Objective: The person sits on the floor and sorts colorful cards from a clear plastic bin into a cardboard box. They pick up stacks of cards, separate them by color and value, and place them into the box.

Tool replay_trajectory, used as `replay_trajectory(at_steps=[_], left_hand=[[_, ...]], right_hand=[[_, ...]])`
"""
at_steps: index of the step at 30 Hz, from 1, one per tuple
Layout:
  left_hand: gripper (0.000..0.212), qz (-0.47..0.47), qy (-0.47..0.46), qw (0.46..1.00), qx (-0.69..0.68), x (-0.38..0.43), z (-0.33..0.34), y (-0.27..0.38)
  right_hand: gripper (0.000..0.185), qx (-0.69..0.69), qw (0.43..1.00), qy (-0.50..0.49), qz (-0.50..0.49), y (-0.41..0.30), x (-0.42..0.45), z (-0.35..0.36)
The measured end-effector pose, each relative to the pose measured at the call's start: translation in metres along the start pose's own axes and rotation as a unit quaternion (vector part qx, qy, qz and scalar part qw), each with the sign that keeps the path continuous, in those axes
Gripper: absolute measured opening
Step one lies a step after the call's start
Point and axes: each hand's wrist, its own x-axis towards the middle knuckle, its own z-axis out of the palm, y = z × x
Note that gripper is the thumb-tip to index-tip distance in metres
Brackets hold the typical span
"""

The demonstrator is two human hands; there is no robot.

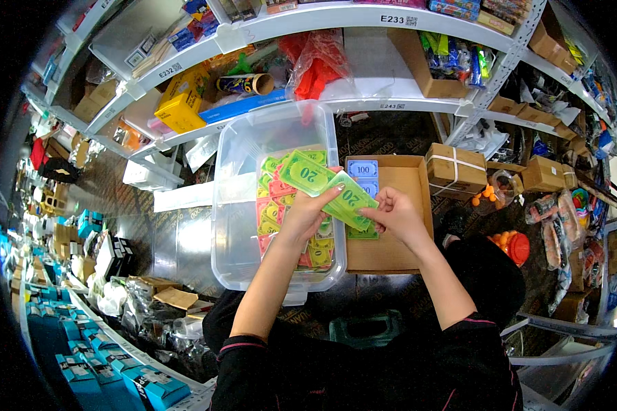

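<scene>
Fanned out in my left hand [308, 216] are green play-money notes [308, 172] marked 20. My right hand [393, 216] pinches the lower right edge of the same notes. Beneath my left forearm stands a clear plastic bin [236, 257] holding loose red, yellow and green play notes [273, 213]. To its right is a shallow cardboard tray [388, 257]. Blue play notes [363, 168] marked 100 lie in the tray's upper left, and a green note [362, 232] lies lower down, partly hidden by the notes I hold.
Metal shelving [339, 105] with mixed goods runs across the back. Strapped cardboard boxes [455, 169] stand right of the tray. An orange jar with a red lid [516, 247] is by my right knee. Blue boxes [154, 385] line a shelf at lower left.
</scene>
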Motion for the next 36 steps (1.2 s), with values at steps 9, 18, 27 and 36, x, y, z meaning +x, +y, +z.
replay_trajectory(at_steps=[9, 18, 27, 36], left_hand=[[0.043, -0.015, -0.014, 1.0, 0.005, -0.003, 0.0, 0.005], [0.038, -0.031, -0.014, 0.999, -0.003, -0.006, -0.006, 0.006], [0.034, -0.108, -0.05, 0.992, -0.04, -0.009, 0.002, 0.012], [0.038, -0.011, 0.012, 1.0, 0.002, -0.007, 0.005, 0.0]], right_hand=[[0.026, 0.027, 0.999, 0.014, 0.019, -0.006, 0.002, -0.017], [0.024, -0.197, 0.965, -0.12, -0.123, -0.045, 0.019, -0.051], [0.031, -0.381, 0.853, -0.354, -0.048, -0.081, 0.07, -0.061], [0.034, -0.182, 0.977, -0.064, -0.092, -0.05, 0.09, -0.037]])
